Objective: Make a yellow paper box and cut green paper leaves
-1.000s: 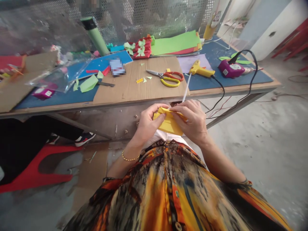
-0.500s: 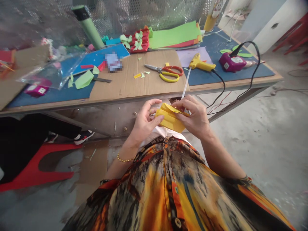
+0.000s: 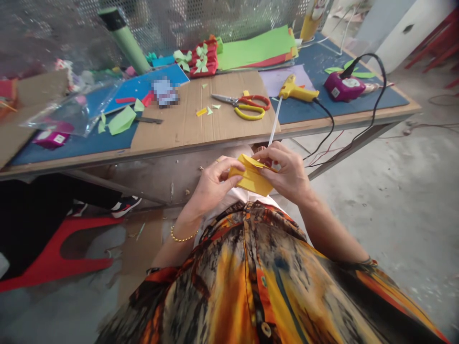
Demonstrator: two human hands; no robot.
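Observation:
A folded yellow paper piece (image 3: 253, 181) is held between both hands in front of the table's near edge. My left hand (image 3: 214, 184) pinches its left end between thumb and fingers. On the right side, the thumb and fingers of my right hand (image 3: 287, 172) grip a raised flap along the upper edge. Beyond the hands, scissors (image 3: 251, 106) with red and yellow handles lie on brown cardboard (image 3: 172, 124). A yellow glue gun (image 3: 298, 91) with a white stick rests to their right, on lilac paper and the blue tabletop.
On the table (image 3: 387, 107) are a purple box (image 3: 344, 86) with a black cable, green sheets (image 3: 254, 50), a green bottle (image 3: 127, 43) and a plastic bag. A person's shoe (image 3: 125, 205) and red stool (image 3: 71, 267) are at lower left.
My left hand's fingers have closed further over the yellow paper's left end. My right hand keeps its grip. The table's items appear slightly further left and higher as the view shifts.

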